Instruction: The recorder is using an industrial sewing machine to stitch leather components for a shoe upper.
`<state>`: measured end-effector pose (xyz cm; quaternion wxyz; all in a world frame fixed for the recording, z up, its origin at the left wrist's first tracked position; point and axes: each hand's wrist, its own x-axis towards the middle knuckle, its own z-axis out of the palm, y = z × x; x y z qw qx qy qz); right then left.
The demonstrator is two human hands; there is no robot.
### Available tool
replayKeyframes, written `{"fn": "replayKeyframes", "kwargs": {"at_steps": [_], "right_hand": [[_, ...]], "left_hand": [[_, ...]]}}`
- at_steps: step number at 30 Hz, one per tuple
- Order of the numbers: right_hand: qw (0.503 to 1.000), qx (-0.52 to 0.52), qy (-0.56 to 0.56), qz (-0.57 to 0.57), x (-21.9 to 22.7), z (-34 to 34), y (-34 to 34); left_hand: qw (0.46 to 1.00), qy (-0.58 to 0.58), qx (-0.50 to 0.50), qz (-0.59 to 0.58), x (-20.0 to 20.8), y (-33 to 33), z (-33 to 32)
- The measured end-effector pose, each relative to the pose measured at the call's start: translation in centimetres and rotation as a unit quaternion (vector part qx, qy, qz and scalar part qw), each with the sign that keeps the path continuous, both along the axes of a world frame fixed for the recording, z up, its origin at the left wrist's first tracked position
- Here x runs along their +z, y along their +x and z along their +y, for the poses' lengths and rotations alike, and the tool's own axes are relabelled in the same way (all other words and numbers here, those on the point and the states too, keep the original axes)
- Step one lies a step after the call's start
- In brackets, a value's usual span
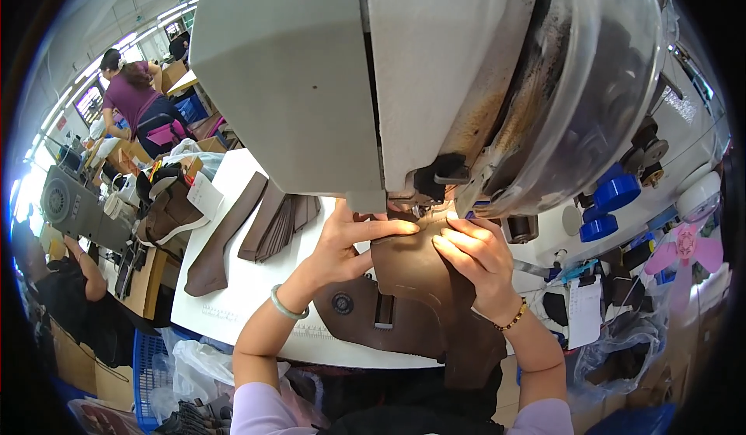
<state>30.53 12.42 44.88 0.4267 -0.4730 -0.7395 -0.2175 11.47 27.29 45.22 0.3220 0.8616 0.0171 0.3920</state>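
Observation:
A brown leather shoe-upper piece lies under the needle area of a large grey sewing machine, and its lower part droops over the table's front edge. My left hand grips its left edge, index finger stretched along the top near the presser foot. On its right side my right hand presses, fingers bent and close together, guiding edge near the needle. The needle tip itself is hard to make out. Beneath my left wrist, more of the brown leather shows a round dark emblem and a slot with a metallic strip.
Left on the white table lie a long brown strip and a stack of brown pieces. A brown shoe stands beyond. Blue spools and a pink fan are at right. Two other people sit or stand leftward.

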Motion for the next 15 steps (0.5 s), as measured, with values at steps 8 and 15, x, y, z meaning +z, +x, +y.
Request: {"fn": "replayKeyframes", "kwargs": {"at_steps": [8, 15], "right_hand": [[1.000, -0.002, 0.003, 0.011, 0.19, 0.21, 0.00], [1.000, -0.006, -0.009, 0.007, 0.53, -0.08, -0.35]], "left_hand": [[0.999, 0.008, 0.032, 0.010, 0.18, 0.10, -0.13], [0.999, -0.036, 0.014, 0.008, -0.23, 0.17, 0.32]]}}
